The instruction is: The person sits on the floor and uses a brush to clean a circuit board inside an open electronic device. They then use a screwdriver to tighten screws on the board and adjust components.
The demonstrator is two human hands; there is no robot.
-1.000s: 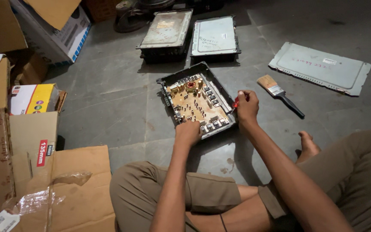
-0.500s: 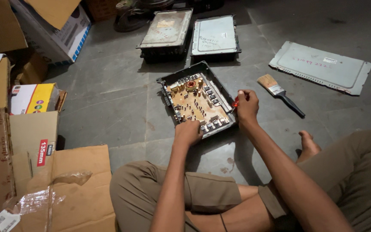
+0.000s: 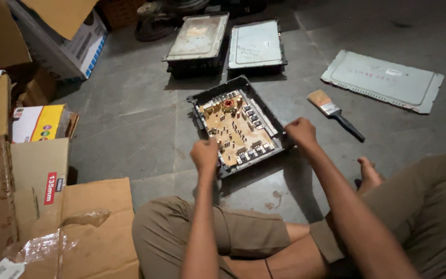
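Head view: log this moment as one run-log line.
left hand: gripping near edge of open amplifier chassis | right hand: closed at its right edge | paintbrush: on floor, right | removed cover panel: far right

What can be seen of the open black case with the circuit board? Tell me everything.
The open black case is a shallow rectangular tray, apparently metal, lying askew on the grey stone floor. A tan circuit board fills it, with a red-topped coil and rows of dark parts. The left hand grips its near corner; the right hand its right edge.
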